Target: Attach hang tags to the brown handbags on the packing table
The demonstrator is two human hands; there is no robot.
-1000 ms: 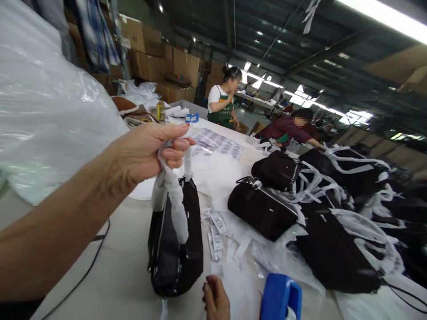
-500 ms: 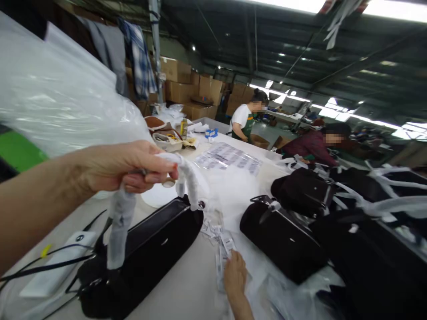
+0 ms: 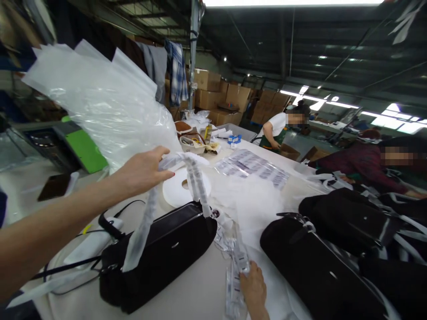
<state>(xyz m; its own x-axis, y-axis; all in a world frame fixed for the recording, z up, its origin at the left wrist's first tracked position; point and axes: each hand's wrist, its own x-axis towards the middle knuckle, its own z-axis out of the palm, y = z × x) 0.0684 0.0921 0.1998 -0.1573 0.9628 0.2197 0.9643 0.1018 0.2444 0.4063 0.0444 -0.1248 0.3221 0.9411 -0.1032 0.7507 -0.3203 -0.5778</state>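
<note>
Right hand (image 3: 254, 284) low at the near edge of view, on a small pile of tags (image 3: 231, 284); fingertips bent onto them, cannot tell whether they pinch one. Black bag (image 3: 167, 253) rests on the tabletop (image 3: 187, 298) just left of the tags, set at a slant, its far end towards them. White-wrapped handle (image 3: 196, 182) arches above the bag; left hand (image 3: 147, 169) holds its top, thumb and fingers closed round the wrapping. Second bag (image 3: 307, 262), also black, lies to the right of the tags, more dark bags beyond. White roll (image 3: 173, 191) flat behind the first bag. Farther: printed sheet (image 3: 253, 169), blue box (image 3: 234, 139), co-worker in white sleeves (image 3: 275, 124) bending, cartons (image 3: 207, 100) stacked behind.
</note>
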